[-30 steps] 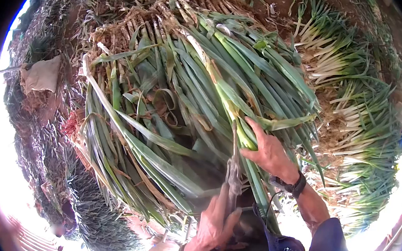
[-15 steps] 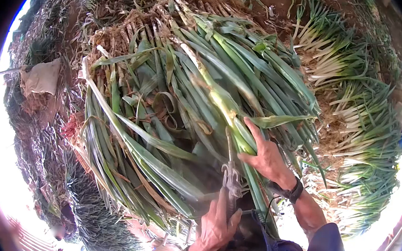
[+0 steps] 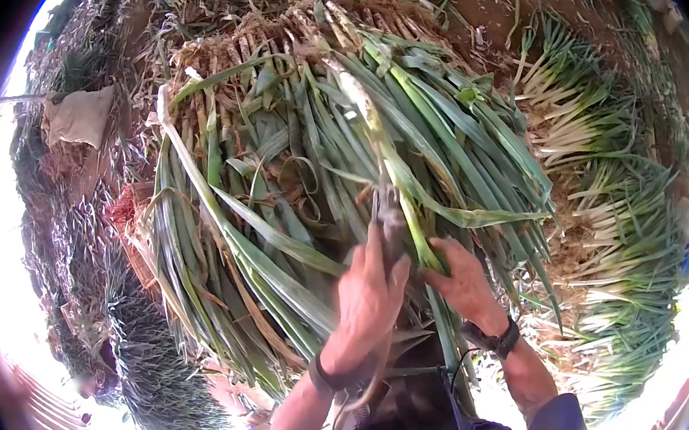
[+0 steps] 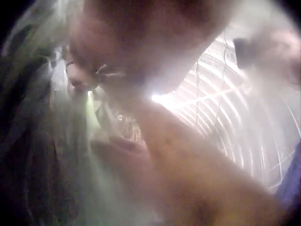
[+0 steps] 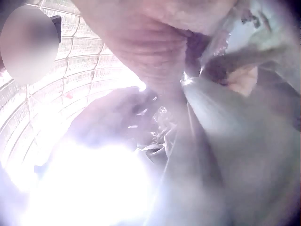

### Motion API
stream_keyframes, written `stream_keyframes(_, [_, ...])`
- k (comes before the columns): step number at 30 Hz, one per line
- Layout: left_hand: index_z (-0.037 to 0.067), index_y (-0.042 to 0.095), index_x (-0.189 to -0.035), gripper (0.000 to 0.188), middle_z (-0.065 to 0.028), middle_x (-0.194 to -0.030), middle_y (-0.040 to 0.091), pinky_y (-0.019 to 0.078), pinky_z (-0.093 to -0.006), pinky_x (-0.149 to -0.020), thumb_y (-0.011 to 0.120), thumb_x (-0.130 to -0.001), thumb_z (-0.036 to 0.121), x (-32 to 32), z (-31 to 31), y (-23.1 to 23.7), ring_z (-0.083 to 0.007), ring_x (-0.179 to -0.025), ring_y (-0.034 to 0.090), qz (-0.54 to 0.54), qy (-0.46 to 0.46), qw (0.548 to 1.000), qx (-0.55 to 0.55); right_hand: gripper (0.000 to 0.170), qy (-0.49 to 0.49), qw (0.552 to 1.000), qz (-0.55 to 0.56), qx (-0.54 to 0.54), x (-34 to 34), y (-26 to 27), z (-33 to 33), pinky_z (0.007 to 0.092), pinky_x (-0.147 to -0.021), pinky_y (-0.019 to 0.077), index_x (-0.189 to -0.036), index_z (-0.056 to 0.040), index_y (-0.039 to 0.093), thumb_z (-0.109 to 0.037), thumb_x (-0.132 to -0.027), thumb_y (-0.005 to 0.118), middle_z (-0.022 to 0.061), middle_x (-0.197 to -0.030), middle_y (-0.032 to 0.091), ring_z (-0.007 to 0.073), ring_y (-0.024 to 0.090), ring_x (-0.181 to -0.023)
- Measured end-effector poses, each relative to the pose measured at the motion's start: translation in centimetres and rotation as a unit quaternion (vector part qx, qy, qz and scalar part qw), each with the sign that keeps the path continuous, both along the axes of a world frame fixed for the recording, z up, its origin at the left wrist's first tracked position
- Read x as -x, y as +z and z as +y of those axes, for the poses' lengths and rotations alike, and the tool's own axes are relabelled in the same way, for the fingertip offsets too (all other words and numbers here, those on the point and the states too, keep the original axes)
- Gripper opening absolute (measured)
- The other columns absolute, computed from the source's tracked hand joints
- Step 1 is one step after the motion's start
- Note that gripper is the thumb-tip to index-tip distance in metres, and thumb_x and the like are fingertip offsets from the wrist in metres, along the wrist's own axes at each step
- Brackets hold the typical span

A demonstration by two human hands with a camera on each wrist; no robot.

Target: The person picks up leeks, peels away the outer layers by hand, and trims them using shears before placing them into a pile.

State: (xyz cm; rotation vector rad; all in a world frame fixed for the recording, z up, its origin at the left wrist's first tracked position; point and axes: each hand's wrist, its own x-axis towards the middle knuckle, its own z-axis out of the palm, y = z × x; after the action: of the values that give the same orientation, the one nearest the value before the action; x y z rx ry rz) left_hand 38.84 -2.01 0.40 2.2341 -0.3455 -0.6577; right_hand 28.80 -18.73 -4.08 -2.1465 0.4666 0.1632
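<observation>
Left hand [image 3: 365, 307] sits higher, gripping blurred nozzle-like tool [image 3: 387, 211] beside leek stalk [image 3: 363, 100] over pile [image 3: 273, 237]; right hand [image 3: 468, 287] pinches its green part. Cleaner white-stemmed leeks [image 3: 559, 127] line right side; rooty pile looks largely uncleaned.

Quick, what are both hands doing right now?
Left hand: closed around a blurry grey thing.
Right hand: closed on a long green stalk.

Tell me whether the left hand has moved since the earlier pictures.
Yes. Judged against the heap of green stalks, the left hand has moved farther up over it, toward its root ends, and closer to the right hand.
</observation>
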Motion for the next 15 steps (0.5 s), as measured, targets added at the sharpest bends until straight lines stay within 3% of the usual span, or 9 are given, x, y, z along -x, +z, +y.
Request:
stream_keyframes(2, [-0.004,0.043,-0.15,0.066,-0.0255,-0.096,0.062,0.0531,-0.0514,-0.061,0.069,-0.095,0.023,-1.8,-0.8,-1.5,-0.0433,-0.079,0.067,-0.094,-0.015,0.995,0.012,0.051,0.004,0.993,0.105,-0.059,-1.2,1.7,-0.5,0.0518,-0.1,0.0481,-0.132,-0.0061,0.059,-0.03,-0.09,0.075,0.0244,-0.123,0.064,0.0453,0.061,-0.114])
stream_keyframes(7, [-0.005,0.043,-0.149,0.067,-0.0271,-0.098,0.064,0.0535,-0.0538,-0.07,0.069,-0.095,0.023,-4.7,-1.9,-1.8,-0.0466,-0.083,0.066,-0.06,-0.019,0.998,0.009,0.04,0.046,0.985,0.143,-0.086,-1.7,0.8,-1.6,0.0528,-0.098,0.048,-0.118,-0.0032,0.064,-0.03,-0.089,0.073,0.0278,-0.119,0.062,0.0462,0.061,-0.112])
stream_keyframes(9, [-0.007,0.042,-0.15,0.066,-0.0284,-0.103,0.064,0.0527,-0.0526,-0.074,0.067,-0.096,0.022,-2.3,-0.8,0.9,-0.0476,-0.088,0.065,-0.006,0.0,0.999,0.043,0.038,0.065,0.98,0.142,-0.125,-1.6,0.7,-2.4,0.0528,-0.098,0.0479,-0.115,-0.0029,0.065,-0.03,-0.089,0.073,0.029,-0.12,0.06,0.0461,0.061,-0.112])
stream_keyframes(10, [-0.008,0.041,-0.15,0.065,-0.0297,-0.107,0.064,0.0519,-0.0514,-0.079,0.065,-0.096,0.02,-0.6,0.1,2.6,-0.0487,-0.094,0.064,0.048,0.016,0.996,0.077,0.037,0.055,0.987,0.118,-0.096,-1.5,0.8,-2.7,0.0516,-0.1,0.0471,-0.112,-0.002,0.065,-0.029,-0.088,0.073,0.0291,-0.128,0.057,0.0461,0.06,-0.114])
stream_keyframes(12, [-0.006,0.039,-0.152,0.071,-0.0296,-0.105,0.063,0.0533,-0.0513,-0.079,0.068,-0.093,0.021,2.7,1.8,5.5,-0.0492,-0.095,0.065,0.101,-0.026,0.995,0.004,0.036,0.043,0.992,0.096,-0.066,-1.7,1.6,-3.4,0.0504,-0.102,0.0464,-0.109,-0.0011,0.066,-0.028,-0.087,0.073,0.0293,-0.136,0.055,0.0461,0.059,-0.115])
stream_keyframes(14, [-0.006,0.038,-0.153,0.073,-0.0297,-0.106,0.063,0.0539,-0.0513,-0.079,0.069,-0.092,0.021,5.2,3.5,7.5,-0.0494,-0.096,0.065,0.126,-0.041,0.991,-0.007,0.036,0.091,0.995,0.025,0.014,-2.9,3.4,-3.9,0.0505,-0.107,0.0429,-0.105,0.0006,0.067,-0.028,-0.085,0.075,0.0284,-0.151,0.045,0.0463,0.055,-0.121])
stream_keyframes(15, [-0.006,0.038,-0.153,0.076,-0.0299,-0.106,0.062,0.0545,-0.0513,-0.08,0.07,-0.091,0.021,5.7,3.9,8.2,-0.0496,-0.096,0.065,0.149,-0.055,0.987,-0.017,0.035,0.102,0.991,0.08,0.038,-3.3,4.6,-3.9,0.052,-0.111,0.0402,-0.1,0.0023,0.067,-0.029,-0.085,0.074,0.0266,-0.157,0.04,0.0461,0.053,-0.126])
